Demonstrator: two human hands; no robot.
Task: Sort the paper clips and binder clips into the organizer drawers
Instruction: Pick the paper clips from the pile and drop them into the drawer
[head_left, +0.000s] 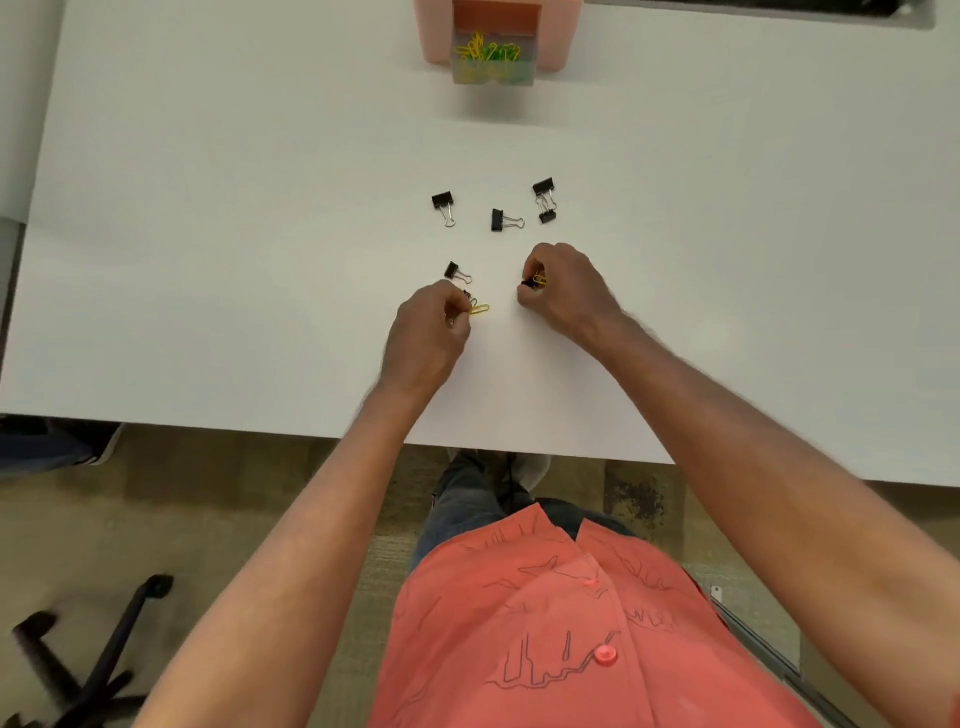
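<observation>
1. Nearest the person, the left hand (426, 332) rests on the white worktop (208, 260), its fingers (460, 312) curled closed around a yellow paper clip (479, 309), whose far end sticks out from the grip. Something dark shows just at the fingertips; it may be another clip, but I cannot tell.

2. Just beyond it, the right hand (563, 291) is bunched shut too, pinching a yellow clip (539, 280) together with a small black piece, probably a binder clip. So both hands appear to be mid-pickup.

3. Just beyond the left hand lies a loose binder clip (457, 271), untouched.

4. Farther out, a spread of black binder clips waits: one on the left (442, 203), one in the middle (503, 220), and a pair on the right (543, 200) lying handle to handle, touching.

5. At the far edge stands the pink organizer (434, 36) with one clear drawer (491, 73) pulled open, holding a heap of yellow and green paper clips (485, 51).

6. Judged from this, the paper clips are nearly all sorted, only those in hand remaining. The binder clips look unstarted: no drawer showing any is visible, and about five or six remain on the worktop.
</observation>
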